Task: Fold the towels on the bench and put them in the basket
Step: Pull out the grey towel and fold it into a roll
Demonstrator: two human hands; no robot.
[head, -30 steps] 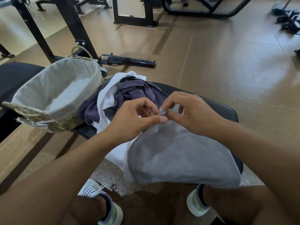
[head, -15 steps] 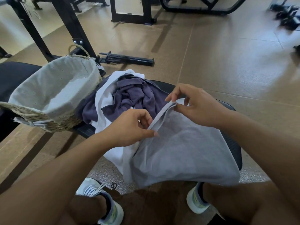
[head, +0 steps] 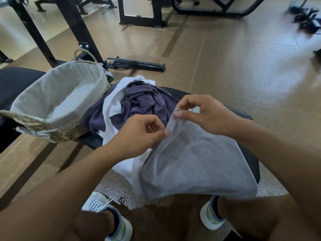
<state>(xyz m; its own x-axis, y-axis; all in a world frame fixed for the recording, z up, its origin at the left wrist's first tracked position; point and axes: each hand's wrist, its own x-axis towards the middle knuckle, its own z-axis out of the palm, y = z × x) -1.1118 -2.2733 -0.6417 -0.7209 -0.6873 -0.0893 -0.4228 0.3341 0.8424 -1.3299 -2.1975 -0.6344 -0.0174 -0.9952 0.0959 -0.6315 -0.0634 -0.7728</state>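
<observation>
While both hands work one hem, nothing is folded yet, and the lines below take the single head view.

Head view, step: judged as the start of the first fold, i.e. finding the corners of the grey towel (head: 196,160), which lies spread on the near end of the table (head: 243,117) and hangs off its front edge twd the knees.
Left hand (head: 137,136): thumb and forefinger pinch the towel's hem, lower along the edge; other fingers curled.
Right hand (head: 203,113): pinches the same hem at its top end, near a corner, just beside the left hand; the edge runs taut btwn the two grips.
Other towels: purple towel (head: 144,103) bunched on top of a white towel (head: 111,108), both unfolded, heaped on the table btwn the grey one and the basket.
Basket (head: 34,119): wicker w/ pale cloth liner, sits on the table at left, touching the heap; no towels seen inside.
Next move: prob. needs the hands to slide apart along the hem to opposite corners, lift the cloth clear and bring edge to edge; towel is limp, so a lost pinch would let it slump off the table.
Progress: early, approx. none of three towels done.
Writing: no readable brand or label; shoes (head: 97,204) show stripes only.
</observation>
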